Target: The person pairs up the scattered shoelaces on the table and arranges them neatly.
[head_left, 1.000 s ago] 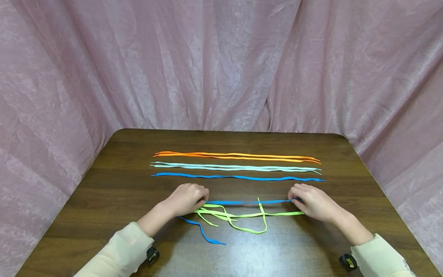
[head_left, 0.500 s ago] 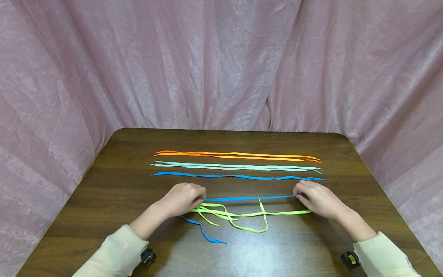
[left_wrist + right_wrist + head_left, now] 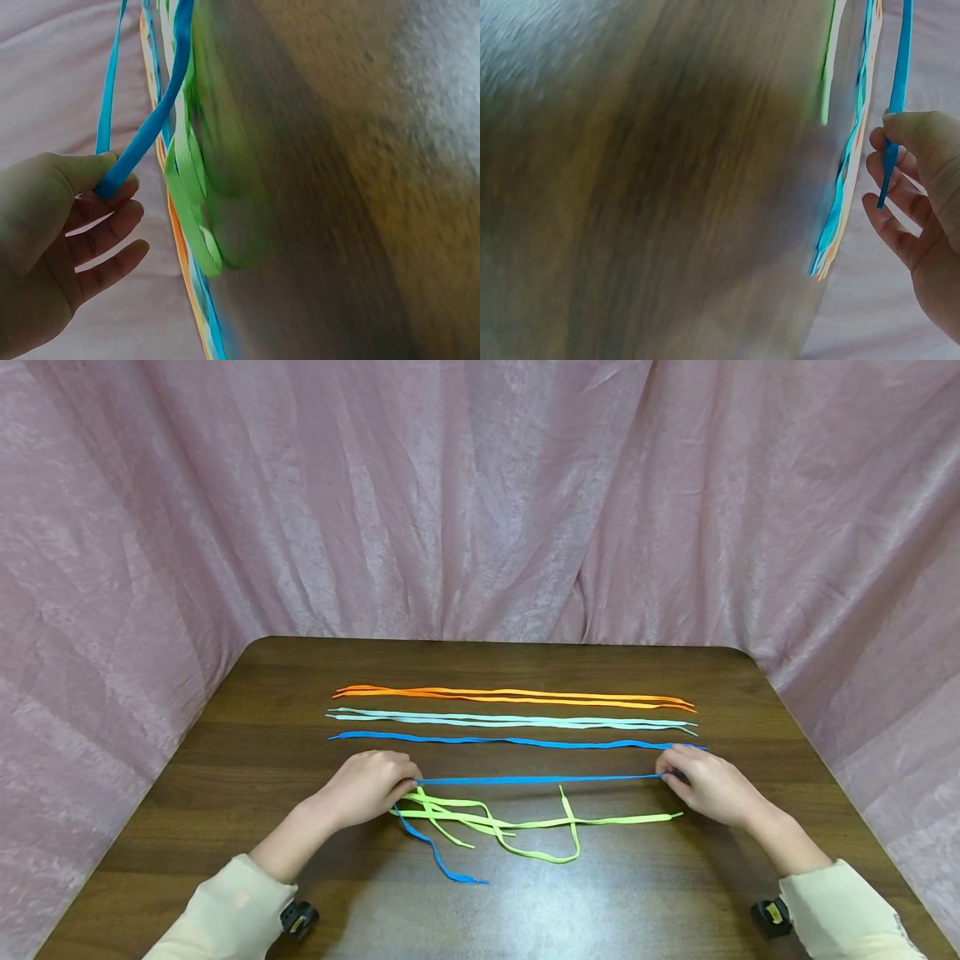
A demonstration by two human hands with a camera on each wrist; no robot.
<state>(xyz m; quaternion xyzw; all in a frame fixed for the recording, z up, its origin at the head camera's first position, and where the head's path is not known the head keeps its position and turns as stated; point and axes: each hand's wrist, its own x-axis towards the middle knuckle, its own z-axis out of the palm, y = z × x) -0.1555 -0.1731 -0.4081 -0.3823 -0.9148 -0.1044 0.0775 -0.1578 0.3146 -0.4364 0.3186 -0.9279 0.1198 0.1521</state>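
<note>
A blue lace point(image 3: 525, 780) is stretched nearly straight between the two hands, above the table. The left hand point(image 3: 369, 787) pinches it between thumb and forefinger; in the left wrist view the lace point(image 3: 142, 142) folds back at those fingertips. From there a loose blue tail point(image 3: 437, 860) trails to the table, ending in a tip. Thumb and forefinger of the right hand point(image 3: 711, 783) pinch the lace near its other end, and the blue tip point(image 3: 883, 191) sticks out below them in the right wrist view. Tangled yellow-green laces point(image 3: 517, 824) lie just nearer than the stretched lace.
Farther back on the wooden table point(image 3: 225, 777) lie orange laces point(image 3: 510, 693), pale turquoise laces point(image 3: 510, 722) and one blue lace point(image 3: 517, 742), in roughly parallel rows. A pink curtain point(image 3: 480, 502) hangs behind the table's far edge.
The hands have moved apart and slightly away from the body, lengthening the blue stretch between them. The right end of a yellow-green lace has come into view beside the right hand.
</note>
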